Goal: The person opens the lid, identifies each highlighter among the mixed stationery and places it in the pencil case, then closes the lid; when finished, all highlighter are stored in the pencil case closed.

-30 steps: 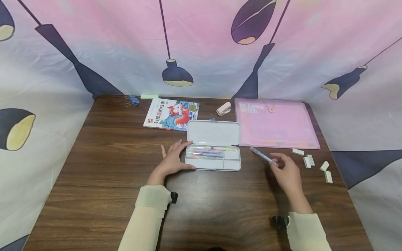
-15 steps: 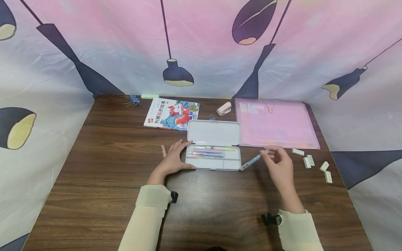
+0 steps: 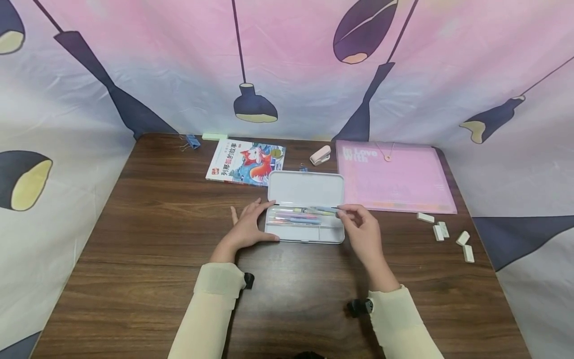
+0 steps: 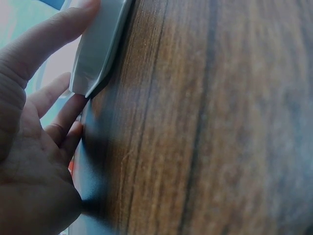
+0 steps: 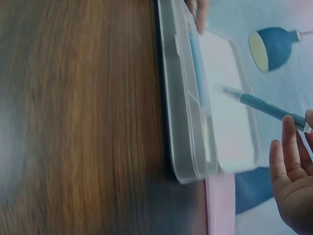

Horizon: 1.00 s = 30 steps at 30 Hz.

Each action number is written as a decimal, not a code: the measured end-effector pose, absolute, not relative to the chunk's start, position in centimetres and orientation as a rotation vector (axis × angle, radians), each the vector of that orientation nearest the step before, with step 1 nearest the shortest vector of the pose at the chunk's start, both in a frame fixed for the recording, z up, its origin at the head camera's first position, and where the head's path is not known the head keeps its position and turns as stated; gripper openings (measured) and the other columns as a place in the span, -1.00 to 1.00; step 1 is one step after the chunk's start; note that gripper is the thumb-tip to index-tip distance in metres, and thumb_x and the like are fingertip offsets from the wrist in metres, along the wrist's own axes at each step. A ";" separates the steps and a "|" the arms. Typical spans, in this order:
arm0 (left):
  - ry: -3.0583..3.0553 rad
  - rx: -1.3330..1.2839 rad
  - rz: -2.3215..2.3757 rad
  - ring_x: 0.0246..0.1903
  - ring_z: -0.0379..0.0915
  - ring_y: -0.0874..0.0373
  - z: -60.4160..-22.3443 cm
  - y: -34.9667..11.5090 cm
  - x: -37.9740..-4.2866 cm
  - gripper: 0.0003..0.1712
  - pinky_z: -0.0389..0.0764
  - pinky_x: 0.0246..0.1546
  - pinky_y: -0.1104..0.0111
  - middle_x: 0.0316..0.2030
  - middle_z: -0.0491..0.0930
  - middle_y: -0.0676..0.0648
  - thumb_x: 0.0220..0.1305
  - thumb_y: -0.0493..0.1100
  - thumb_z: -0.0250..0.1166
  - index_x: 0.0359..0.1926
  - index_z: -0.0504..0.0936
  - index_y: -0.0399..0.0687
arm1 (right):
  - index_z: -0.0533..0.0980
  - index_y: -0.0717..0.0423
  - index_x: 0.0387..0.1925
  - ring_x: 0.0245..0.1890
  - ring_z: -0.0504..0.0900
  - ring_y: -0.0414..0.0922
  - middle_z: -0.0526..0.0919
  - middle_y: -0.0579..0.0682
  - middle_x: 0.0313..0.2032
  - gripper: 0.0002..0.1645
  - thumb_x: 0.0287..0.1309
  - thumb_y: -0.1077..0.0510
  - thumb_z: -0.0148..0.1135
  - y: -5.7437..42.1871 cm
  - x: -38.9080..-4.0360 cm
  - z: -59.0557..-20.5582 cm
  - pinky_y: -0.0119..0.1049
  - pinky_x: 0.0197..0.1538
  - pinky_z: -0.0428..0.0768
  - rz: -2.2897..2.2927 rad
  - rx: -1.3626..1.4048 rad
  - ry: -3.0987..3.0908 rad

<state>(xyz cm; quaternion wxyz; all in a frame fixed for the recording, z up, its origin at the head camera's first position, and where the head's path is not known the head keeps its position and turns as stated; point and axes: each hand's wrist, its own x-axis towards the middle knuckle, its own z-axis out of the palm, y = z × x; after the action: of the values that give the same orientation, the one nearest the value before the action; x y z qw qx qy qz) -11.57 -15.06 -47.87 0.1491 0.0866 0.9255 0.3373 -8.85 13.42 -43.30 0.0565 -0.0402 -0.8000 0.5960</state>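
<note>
An open white pencil case (image 3: 331,235) lies on the table, its lid (image 3: 306,188) tipped back. Several pens (image 3: 293,218) lie in its long rear compartment. My left hand (image 3: 244,230) holds the case's left end, thumb at the front edge and index finger at the back corner; the left wrist view shows the thumb (image 4: 54,32) against the case wall. Between thumb and fingers, my right hand (image 3: 365,235) pinches a blue pen (image 5: 266,106) by one end. That pen is above the right part of the rear compartment, its other end pointing left.
Behind the case lie a fox picture book (image 3: 246,162), a pink stapler (image 3: 320,155) and a pink folder (image 3: 396,177). Several white erasers (image 3: 438,232) are scattered at the right. A blue binder clip (image 3: 193,142) sits at the far left edge.
My right hand has brought the blue pen leftward from beside the erasers to over the case, turning it on the way. My left hand has stayed at the case's left end.
</note>
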 end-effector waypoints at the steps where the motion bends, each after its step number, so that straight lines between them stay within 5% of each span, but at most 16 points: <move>1: 2.661 0.249 0.967 0.34 -0.23 -0.06 -47.9 -15.1 -11.6 0.08 -0.72 0.09 -0.12 0.35 -0.01 -0.13 -0.29 0.27 0.44 0.31 0.12 0.38 | 0.55 0.12 -0.23 -0.29 0.60 -0.12 0.59 0.00 -0.30 -0.80 0.07 0.15 0.24 13.1 -8.9 -43.3 -0.52 -0.30 0.50 1.812 -0.114 -2.435; 7: 2.659 0.254 0.967 0.33 -0.23 -0.07 -47.8 -15.1 -11.6 0.07 -0.71 0.09 -0.13 0.35 -0.02 -0.14 -0.29 0.27 0.44 0.31 0.12 0.37 | 0.57 0.09 -0.24 -0.31 0.56 -0.22 0.47 -0.04 -0.27 -0.82 0.08 0.16 0.23 11.4 -9.4 -44.0 -0.50 -0.25 0.51 1.779 -0.051 -2.509; 21: 2.659 0.248 0.971 0.34 -0.23 -0.05 -47.7 -15.2 -11.5 0.07 -0.72 0.09 -0.12 0.34 -0.01 -0.13 -0.29 0.26 0.44 0.31 0.13 0.37 | 0.58 0.00 -0.22 -0.32 0.55 -0.20 0.61 -0.08 -0.31 -0.82 0.11 0.12 0.19 10.2 -10.3 -44.8 -0.28 -0.22 0.50 1.714 -0.120 -2.606; 30: 2.656 0.250 0.974 0.34 -0.24 -0.06 -47.6 -15.1 -11.5 0.08 -0.73 0.09 -0.11 0.35 -0.01 -0.13 -0.29 0.26 0.44 0.31 0.13 0.37 | 0.61 -0.01 -0.26 -0.38 0.52 -0.19 0.61 -0.08 -0.35 -0.84 0.08 0.11 0.23 9.3 -10.6 -45.1 -0.36 -0.39 0.47 1.708 -0.132 -2.607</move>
<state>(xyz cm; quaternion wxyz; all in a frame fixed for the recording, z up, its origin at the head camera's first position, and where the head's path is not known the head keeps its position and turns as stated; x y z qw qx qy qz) -11.52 -15.07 -47.61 0.1502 0.0872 0.9246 0.3391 -10.56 9.34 -45.08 0.0110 -0.0423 -0.8356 0.5476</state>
